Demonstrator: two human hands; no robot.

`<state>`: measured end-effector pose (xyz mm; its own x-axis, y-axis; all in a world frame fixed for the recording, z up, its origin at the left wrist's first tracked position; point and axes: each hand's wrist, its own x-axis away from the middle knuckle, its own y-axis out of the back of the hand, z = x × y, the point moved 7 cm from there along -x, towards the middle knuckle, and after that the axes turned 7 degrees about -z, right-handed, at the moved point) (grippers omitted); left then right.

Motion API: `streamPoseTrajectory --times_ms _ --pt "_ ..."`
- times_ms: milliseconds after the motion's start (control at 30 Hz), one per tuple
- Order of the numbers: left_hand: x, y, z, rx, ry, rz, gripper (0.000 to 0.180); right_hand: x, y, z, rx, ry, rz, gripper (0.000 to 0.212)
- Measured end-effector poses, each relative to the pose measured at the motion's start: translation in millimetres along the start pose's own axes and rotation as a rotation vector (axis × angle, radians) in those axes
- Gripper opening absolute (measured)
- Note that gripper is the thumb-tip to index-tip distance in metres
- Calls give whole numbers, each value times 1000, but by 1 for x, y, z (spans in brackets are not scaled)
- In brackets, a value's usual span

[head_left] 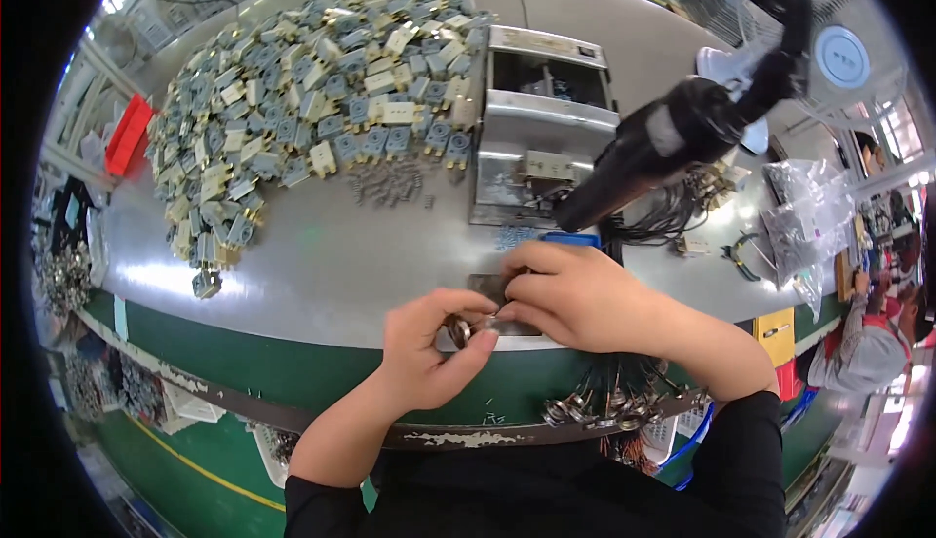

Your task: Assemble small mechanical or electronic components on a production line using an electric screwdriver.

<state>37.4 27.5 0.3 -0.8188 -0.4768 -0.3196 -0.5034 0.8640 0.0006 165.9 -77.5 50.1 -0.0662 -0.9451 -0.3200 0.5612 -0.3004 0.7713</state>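
Note:
Both of my hands meet over the near edge of the metal worktop (322, 285). My left hand (429, 353) is closed, with its thumb and fingers round a small, round, shiny metal part (457, 331). Close beside it, my right hand (575, 294) has its fingers pinched together by the left fingertips; whatever they grip is too small or hidden to name. Under the fingers lies a flat dark metal plate (485, 288), partly covered by my right hand. Just beyond that hand a blue tray (573, 239) shows, beside a scatter of tiny bluish pieces (514, 237).
A big heap of grey-and-cream blocks (322, 90) spreads across the left, with loose small metal pieces (390, 183) before it. A metal box-like machine (536, 138) and a hanging black cylindrical tool (653, 148) stand beyond my hands. Wired round metal parts (614, 406) hang at the front edge; pliers (744, 256) lie right.

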Motion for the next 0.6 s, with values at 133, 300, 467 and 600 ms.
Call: streamPoseTrajectory --times_ms 133,300,467,600 --pt "-11 10 -2 -65 28 75 14 -3 -7 -8 -206 -96 28 16" --pt "-9 7 11 377 371 47 20 4 0 -5 -366 -131 -33 13" --pt "-5 -1 25 534 478 62 26 11 2 -11 -417 -171 -89 15" --pt "-16 0 24 569 274 144 26 9 10 -7 -354 -143 -109 15"
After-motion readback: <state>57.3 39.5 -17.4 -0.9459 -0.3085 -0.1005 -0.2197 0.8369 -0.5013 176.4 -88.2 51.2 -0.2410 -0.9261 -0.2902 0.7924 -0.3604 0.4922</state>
